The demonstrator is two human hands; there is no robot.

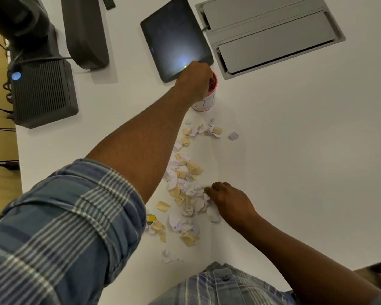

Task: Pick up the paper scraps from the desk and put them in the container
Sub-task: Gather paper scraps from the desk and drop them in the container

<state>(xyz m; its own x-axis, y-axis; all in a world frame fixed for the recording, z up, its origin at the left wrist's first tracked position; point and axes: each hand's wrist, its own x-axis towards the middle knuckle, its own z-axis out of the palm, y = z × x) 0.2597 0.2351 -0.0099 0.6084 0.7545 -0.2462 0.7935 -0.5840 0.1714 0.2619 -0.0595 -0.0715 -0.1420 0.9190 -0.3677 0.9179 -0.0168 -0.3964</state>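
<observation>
Several torn paper scraps (186,190), tan and pale lilac, lie scattered in a strip down the middle of the white desk (295,161). A small white cup with a pink rim (208,102) stands beyond the strip. My left hand (196,81) reaches over the cup's mouth with its fingers curled down inside; what they hold is hidden. My right hand (228,201) rests on the near pile of scraps, fingers curled and pinching pieces at its left edge.
A dark tablet (174,34) lies just behind the cup. A grey cable hatch (271,34) is set in the desk at the back right. A black ribbed box (42,93) and a monitor stand (86,31) occupy the back left. A small yellow-green item (151,217) lies by my left sleeve.
</observation>
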